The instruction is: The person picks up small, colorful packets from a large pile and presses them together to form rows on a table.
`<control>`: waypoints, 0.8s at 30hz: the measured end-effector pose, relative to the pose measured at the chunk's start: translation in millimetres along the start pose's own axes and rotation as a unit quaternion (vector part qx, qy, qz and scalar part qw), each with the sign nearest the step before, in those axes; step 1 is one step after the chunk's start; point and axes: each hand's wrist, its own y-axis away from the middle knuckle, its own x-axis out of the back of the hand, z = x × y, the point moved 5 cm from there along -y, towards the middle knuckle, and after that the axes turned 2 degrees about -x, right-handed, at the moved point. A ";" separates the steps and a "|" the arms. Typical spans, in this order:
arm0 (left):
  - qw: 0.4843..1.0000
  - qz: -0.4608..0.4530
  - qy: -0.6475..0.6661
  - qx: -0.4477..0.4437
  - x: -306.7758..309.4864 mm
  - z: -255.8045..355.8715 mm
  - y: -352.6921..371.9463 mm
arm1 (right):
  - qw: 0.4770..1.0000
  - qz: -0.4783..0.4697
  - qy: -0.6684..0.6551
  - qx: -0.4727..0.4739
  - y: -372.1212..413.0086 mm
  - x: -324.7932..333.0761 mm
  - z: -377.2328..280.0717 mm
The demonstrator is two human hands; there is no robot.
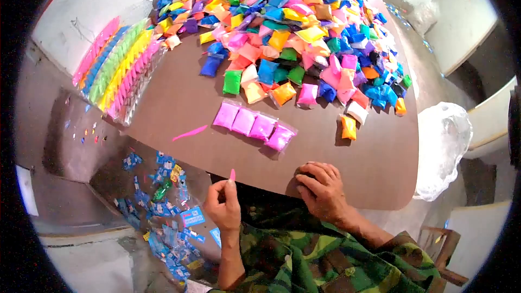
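Note:
My left hand (223, 206) is closed, pinching a thin pink plastic strip (233, 174) upright between thumb and fingers just off the table's near edge. My right hand (321, 190) rests on the table edge with loosely bent fingers slightly apart; nothing shows in it, though its underside is hidden. Beyond both hands lies a joined strip of pink packets (249, 123), several side by side in clear film, tilted down to the right. A similar pink plastic piece (189, 133), long and slim, lies on the brown table (157, 114) left of the packets.
A large heap of colourful packets (282, 38) covers the table's far part. One orange packet (348, 128) lies nearer. Bagged rows of coloured plastic pieces (116, 70) sit at the left edge. Blue printed cards (168, 239) litter the floor; a white plastic bag (442, 149) stands right.

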 end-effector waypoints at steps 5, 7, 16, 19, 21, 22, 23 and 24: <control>0.999 -0.010 0.038 0.027 -8.9 -11.6 8.1 | 1.000 0.012 0.015 -0.004 -6.3 -0.7 -9.8; 0.998 -0.018 0.060 0.031 -14.6 -16.6 10.2 | 1.000 0.015 0.009 -0.015 -4.4 -6.4 -6.9; 0.996 -0.046 0.076 0.003 -24.0 -18.7 18.0 | 0.999 0.019 0.008 -0.038 -14.4 -14.1 -8.3; 0.996 -0.043 0.076 0.006 -25.2 -21.7 18.4 | 0.999 0.016 0.010 -0.041 -18.4 -14.8 -7.3; 0.996 -0.050 0.077 0.014 -25.0 -21.1 18.2 | 0.999 0.017 0.006 -0.042 -20.4 -16.0 -5.0; 0.995 -0.053 0.077 0.017 -25.4 -20.8 18.1 | 0.999 0.019 0.003 -0.043 -20.8 -17.6 -1.7; 0.997 -0.037 0.064 -0.010 -24.9 -21.0 17.6 | 0.999 0.021 -0.001 -0.044 -21.0 -17.8 0.6; 0.998 -0.020 0.053 -0.037 -26.1 -23.4 17.5 | 0.998 0.023 -0.002 -0.056 -22.1 -16.6 2.2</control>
